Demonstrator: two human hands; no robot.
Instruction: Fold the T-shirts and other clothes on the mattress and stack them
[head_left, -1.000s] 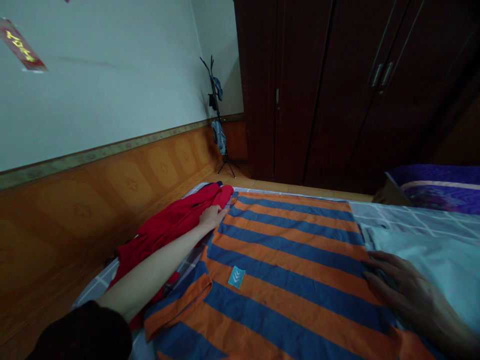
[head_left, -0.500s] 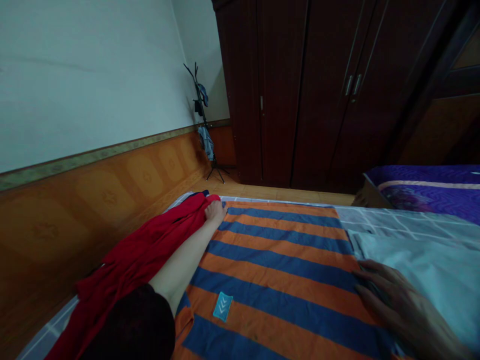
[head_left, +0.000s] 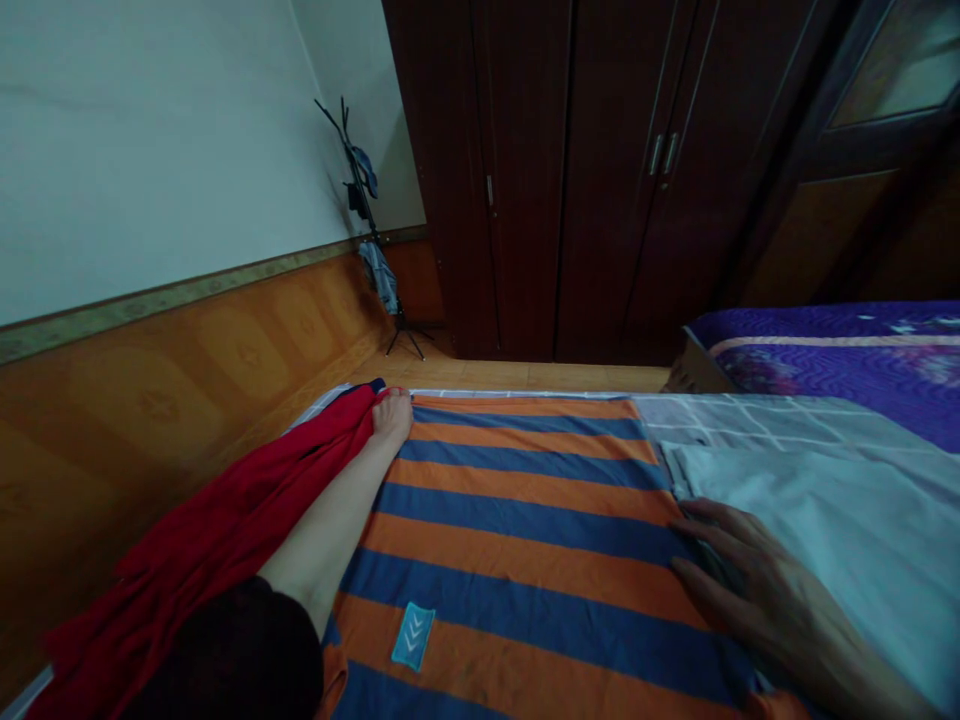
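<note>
An orange and blue striped shirt (head_left: 525,540) lies spread flat before me, with a small light-blue patch (head_left: 413,636) on it. My left hand (head_left: 393,412) reaches to its far left corner; the fingers are closed there on the shirt's edge, partly hidden from view. Along the shirt's right edge rests my right hand (head_left: 750,570), open, its fingers stretched out on the fabric. A crumpled red garment (head_left: 247,500) lies beside the shirt, along my left forearm. To the right is a pale garment (head_left: 817,520), close to my right hand.
The clothes lie on a grey checked sheet (head_left: 750,415). Past its far edge stand a dark wooden wardrobe (head_left: 525,200) and a coat rack (head_left: 367,215). A wall (head_left: 150,160) with orange panelling runs along the left. Purple bedding (head_left: 840,345) is at the right.
The view has swung slightly right, so everything sits further left in the picture. Both hands keep about the same places on the shirt.
</note>
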